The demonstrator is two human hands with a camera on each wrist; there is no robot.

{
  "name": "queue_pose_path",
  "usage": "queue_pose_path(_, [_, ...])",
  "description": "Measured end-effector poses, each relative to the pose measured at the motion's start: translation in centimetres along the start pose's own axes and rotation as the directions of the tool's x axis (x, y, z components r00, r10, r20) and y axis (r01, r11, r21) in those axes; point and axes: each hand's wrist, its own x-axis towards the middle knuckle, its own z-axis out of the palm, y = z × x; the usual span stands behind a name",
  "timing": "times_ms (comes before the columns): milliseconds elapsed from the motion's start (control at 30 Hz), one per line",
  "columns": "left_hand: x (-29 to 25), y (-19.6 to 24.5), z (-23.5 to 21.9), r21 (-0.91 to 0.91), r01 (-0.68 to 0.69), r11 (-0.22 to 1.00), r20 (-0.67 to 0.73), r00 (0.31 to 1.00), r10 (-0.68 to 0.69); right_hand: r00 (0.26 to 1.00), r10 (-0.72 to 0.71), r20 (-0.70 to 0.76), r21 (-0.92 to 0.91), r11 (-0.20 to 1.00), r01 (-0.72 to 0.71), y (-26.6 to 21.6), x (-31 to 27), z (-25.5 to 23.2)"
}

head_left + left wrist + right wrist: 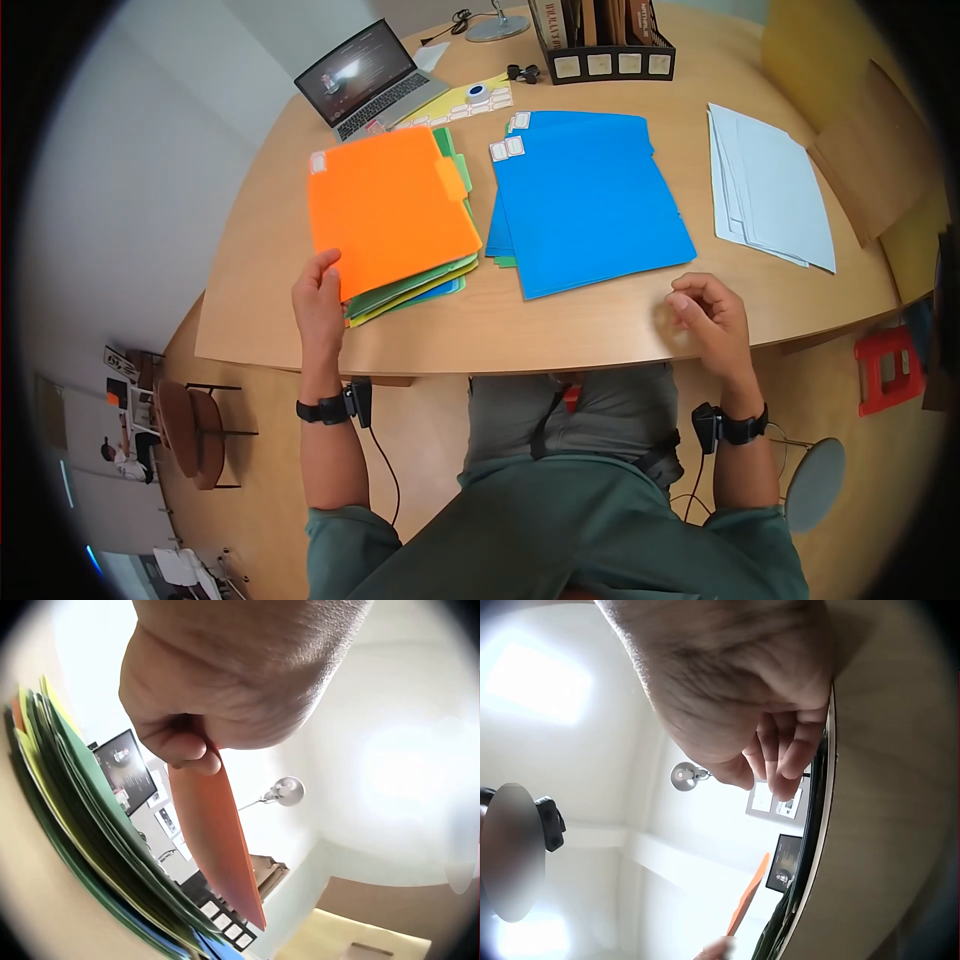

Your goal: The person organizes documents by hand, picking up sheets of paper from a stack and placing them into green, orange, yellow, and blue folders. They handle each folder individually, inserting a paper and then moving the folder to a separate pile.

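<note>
An orange file folder (390,205) with a small label at its corner is pinched by my left hand (318,308) at its near left corner. In the left wrist view this folder (214,832) is raised at an angle, apart from the stack of green, yellow and blue folders (90,817). My right hand (715,320) is over the front edge of the table, its fingers loosely curled around nothing. Ahead of it lie overlapping blue folders (595,205), with labels at their far left corners and a bit of green showing underneath.
A laptop (385,95) stands open at the back left, beside a yellow label sheet (440,113) and a small white round device (478,93). A black desk organizer (615,63) is at the back. White papers (770,185) lie right, near a yellow partition (830,60).
</note>
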Motion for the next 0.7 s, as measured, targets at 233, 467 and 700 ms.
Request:
queue_pose_path(233, [1.0,-4.7,0.4,0.381,-0.215,0.899,0.152,0.974,0.169,1.000,0.010,-0.016,-0.009,1.000,-0.011,0.0,-0.2,0.3])
queue_pose_path(467, [-1.9,-1.9,2.3,0.693,-0.470,0.546,0.185,0.849,0.495,1.000,0.007,0.015,-0.102,0.995,-0.005,-0.7,-0.3,0.4])
queue_pose_path(700, [-10.3,4.2,9.4,0.137,-0.626,0.768,0.393,0.746,0.537,0.985,-0.124,-0.121,-0.487,0.872,0.050,-2.7,1.6,-4.0])
